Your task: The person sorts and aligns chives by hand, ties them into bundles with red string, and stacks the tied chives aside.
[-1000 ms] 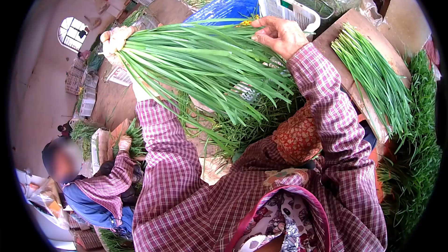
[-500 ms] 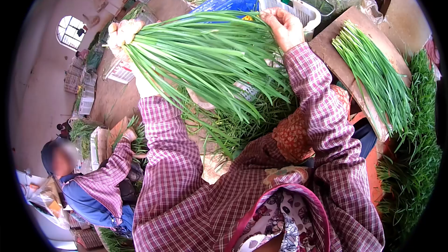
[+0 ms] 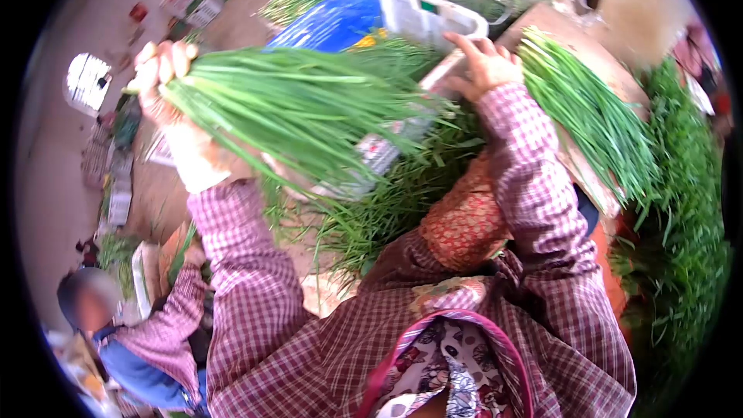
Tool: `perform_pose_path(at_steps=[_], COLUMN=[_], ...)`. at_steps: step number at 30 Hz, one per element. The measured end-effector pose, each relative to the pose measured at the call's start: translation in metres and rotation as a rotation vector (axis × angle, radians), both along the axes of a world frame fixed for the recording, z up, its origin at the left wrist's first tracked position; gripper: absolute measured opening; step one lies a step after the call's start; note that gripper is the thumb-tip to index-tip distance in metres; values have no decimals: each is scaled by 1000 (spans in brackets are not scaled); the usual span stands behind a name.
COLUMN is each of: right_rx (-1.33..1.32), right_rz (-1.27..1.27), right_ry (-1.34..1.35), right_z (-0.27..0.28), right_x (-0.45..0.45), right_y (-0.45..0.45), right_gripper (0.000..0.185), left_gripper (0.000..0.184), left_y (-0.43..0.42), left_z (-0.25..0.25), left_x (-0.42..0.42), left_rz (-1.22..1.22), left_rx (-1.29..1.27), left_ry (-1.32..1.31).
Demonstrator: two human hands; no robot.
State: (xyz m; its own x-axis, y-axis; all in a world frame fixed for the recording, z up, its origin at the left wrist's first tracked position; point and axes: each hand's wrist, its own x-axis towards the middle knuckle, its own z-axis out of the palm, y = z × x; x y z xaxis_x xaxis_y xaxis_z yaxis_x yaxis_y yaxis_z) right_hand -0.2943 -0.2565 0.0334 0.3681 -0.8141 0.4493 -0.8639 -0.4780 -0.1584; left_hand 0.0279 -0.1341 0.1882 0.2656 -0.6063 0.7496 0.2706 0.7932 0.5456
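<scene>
My left hand (image 3: pixel 164 70) is wrapped round the pale stem end of a bunch of long green leafy stalks (image 3: pixel 294 101). The leaves fan out to the right, somewhat blurred. My right hand (image 3: pixel 487 66) is just past the leaf tips, fingers spread, holding nothing. To its right, a second bunch of stalks (image 3: pixel 588 112) lies on a brown board (image 3: pixel 571 39). Loose green leaves (image 3: pixel 402 201) are heaped below the held bunch, in front of my body.
Behind the held bunch stand a white plastic basket (image 3: pixel 422 19) and a blue sheet (image 3: pixel 333 23). A long heap of greens (image 3: pixel 681 248) runs down the right side. At the lower left a co-worker (image 3: pixel 147 333) sits with greens at one hand.
My right hand has let go of the leaf tips and its fingers have spread. The view has shifted, and the held bunch now sits a little farther left and lower.
</scene>
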Motion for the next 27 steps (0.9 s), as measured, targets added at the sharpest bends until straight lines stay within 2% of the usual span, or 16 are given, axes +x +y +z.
perform_pose_path(at_steps=[1, 3, 5, 6, 7, 9, 11, 15, 19, 23, 27], right_rx=[-24, -155, 9, -101, -10, 50, 102, 59, 62, -146, -310], right_rz=[-74, 142, 467, 506, 609, 683, 696, 732, 768, 768, 587], right_ry=[1, -371, -670, -699, -823, -930, -971, -993, -901, -807, -629], right_z=[18, 34, 60, 66, 69, 65, 71, 77, 78, 73, 71], right_x=[1, 6, 8, 14, 19, 32, 37, 44, 47, 60, 67], right_y=[7, 5, 19, 27, 33, 42, 50, 54, 63, 62, 66], right_gripper=[65, 53, 34, 17, 12, 11, 10, 9, 7, 8, 11], left_gripper=[5, 9, 11, 13, 12, 11, 11, 12, 12, 12, 12], left_y=[-4, -5, -6, 0, -1, -7, -19, -31, -32, -33, -35], left_z=[3, 5, 17, 12, 15, 19, 22, 23, 22, 21, 18], left_x=[-4, -40, -62, -80, -84, -58, -42, -30, -30, -25, -20], left_rz=[21, 105, -70, 111, 113, -100, -297, -509, -590, -615, -654], left_rx=[28, 14, -15, -28, -35, -36, -56, -103, -134, -154, -164], left_ry=[-86, -199, -317, -200, -186, -245, -290, -331, -305, -284, -302])
